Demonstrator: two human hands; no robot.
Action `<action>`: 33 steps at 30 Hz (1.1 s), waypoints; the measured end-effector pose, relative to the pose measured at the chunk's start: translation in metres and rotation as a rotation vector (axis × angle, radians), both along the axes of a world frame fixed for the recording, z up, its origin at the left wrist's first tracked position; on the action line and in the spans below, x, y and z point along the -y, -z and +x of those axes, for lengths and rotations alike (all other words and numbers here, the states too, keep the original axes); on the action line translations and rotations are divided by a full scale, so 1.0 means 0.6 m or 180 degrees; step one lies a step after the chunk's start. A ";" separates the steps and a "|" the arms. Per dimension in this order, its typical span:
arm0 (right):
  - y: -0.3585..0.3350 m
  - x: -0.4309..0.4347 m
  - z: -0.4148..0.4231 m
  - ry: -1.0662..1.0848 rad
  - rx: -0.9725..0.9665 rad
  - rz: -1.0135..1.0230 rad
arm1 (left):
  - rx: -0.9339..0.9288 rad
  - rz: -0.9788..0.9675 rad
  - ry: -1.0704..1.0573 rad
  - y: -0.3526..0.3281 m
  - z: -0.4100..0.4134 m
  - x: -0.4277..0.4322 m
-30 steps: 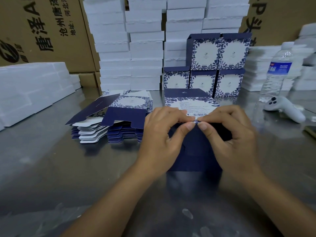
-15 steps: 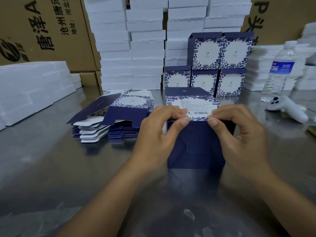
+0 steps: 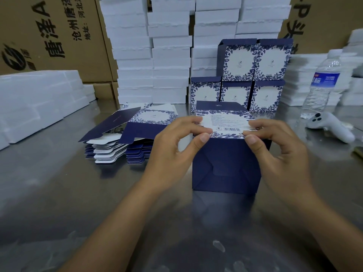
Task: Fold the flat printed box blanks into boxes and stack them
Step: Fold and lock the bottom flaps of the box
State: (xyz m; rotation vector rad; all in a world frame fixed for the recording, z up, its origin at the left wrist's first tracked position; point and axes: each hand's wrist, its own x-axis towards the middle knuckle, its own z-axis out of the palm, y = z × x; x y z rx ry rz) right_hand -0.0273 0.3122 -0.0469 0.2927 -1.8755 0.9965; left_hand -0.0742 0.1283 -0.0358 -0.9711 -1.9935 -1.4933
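A navy box [image 3: 225,163] with a blue floral print lies on its side on the steel table, its interlocked bottom flaps facing me. My left hand [image 3: 176,146] pinches its upper left edge and my right hand [image 3: 279,152] pinches its upper right edge, thumbs on the near face. A pile of flat box blanks [image 3: 127,138] lies to the left, the top ones fanned out. Behind stands a stack of folded boxes [image 3: 253,75], three below and two above.
White foam blocks [image 3: 170,55] are stacked high at the back, more foam [image 3: 35,103] at the left and right. A water bottle [image 3: 324,83] and a white controller [image 3: 332,126] lie at the right. Brown cartons [image 3: 49,32] line the wall. The steel table [image 3: 68,193] stretches toward me.
My thumbs, which met at the middle of the box's top edge, have slid apart toward its two corners. The box's navy bottom face is now fully exposed.
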 end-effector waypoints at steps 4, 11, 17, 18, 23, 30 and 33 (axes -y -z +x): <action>-0.003 0.002 0.002 -0.0102 0.0053 -0.0088 | 0.0143 0.0219 0.0038 0.004 -0.004 -0.001; 0.003 -0.004 0.004 0.0020 0.0193 -0.0079 | 0.0335 0.0276 0.0034 0.004 -0.006 0.001; 0.003 -0.002 0.002 -0.0140 0.0250 -0.0182 | 0.0414 0.0241 -0.0015 0.002 -0.006 0.001; 0.002 -0.001 0.002 -0.0155 0.0258 -0.0203 | 0.0423 0.0243 -0.0015 0.003 -0.007 0.001; 0.002 -0.006 0.001 -0.0370 0.0420 -0.0423 | 0.0431 0.0245 0.0041 0.003 -0.009 0.002; 0.004 -0.015 -0.003 -0.0651 0.0469 -0.0426 | 0.0406 0.0244 0.0077 0.004 -0.011 0.005; 0.000 -0.013 -0.006 -0.0662 0.0502 -0.0434 | 0.0415 0.0237 0.0055 0.004 -0.011 0.003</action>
